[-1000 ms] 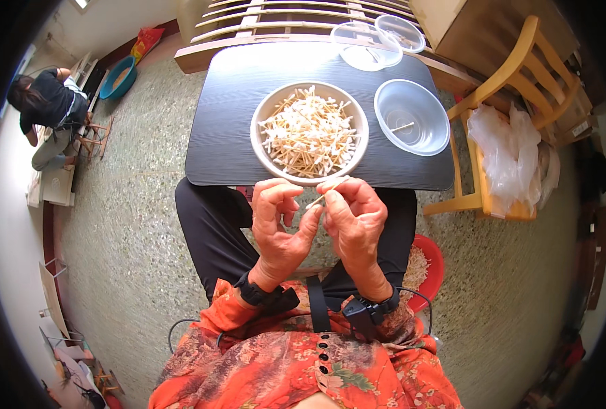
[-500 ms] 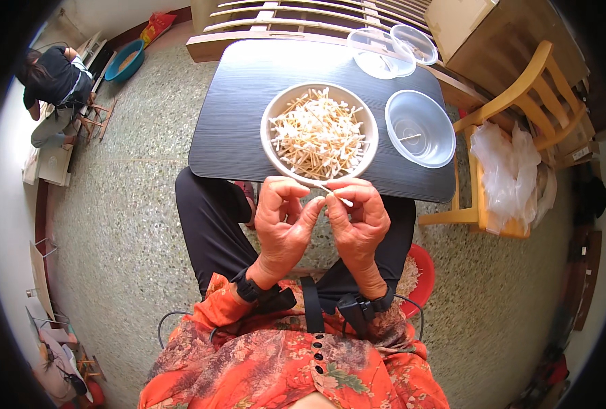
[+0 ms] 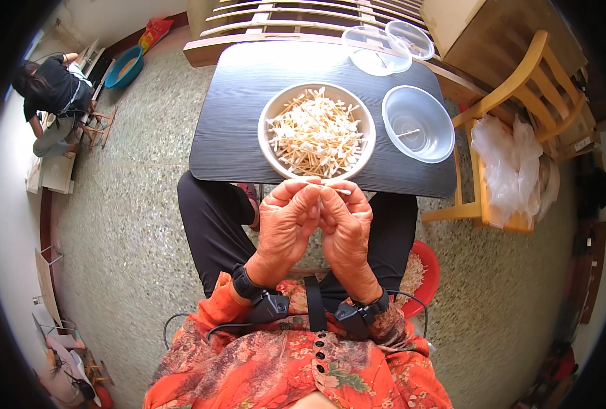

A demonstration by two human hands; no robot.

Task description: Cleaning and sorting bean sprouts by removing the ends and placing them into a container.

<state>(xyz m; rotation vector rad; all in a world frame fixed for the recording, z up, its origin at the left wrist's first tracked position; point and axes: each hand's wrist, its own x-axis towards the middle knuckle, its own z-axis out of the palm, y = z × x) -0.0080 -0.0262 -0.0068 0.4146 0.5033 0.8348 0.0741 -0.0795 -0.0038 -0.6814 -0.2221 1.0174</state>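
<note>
Both forearms come up from the lower edge and converge, black wrist straps at the cuffs. Left hand and right hand meet at the near side of the dark table, just in front of the white bowl. Wrists apart, fingertips together; thumbs uppermost and pointing away from the body, remaining fingers curled inward beneath.

Grip: thumb and forefinger of each hand pinched on one slim cotton swab, which sits at the joined fingertips, near the bowl's rim.

Hard to make out: the swab's middle is covered by the fingertips, and its left end is too small to read with certainty. Curled fingers mostly hidden behind thumbs and palms. Red basin on the floor partly blocked by the right leg; its pale contents cannot be told apart.

Swab's long axis runs crosswise, left to right, dipping slightly toward the body at the right, where a white tip shows. Heaped swabs in the bowl point every way. Single stick lies slantwise in the clear tub, right of the bowl.
</note>
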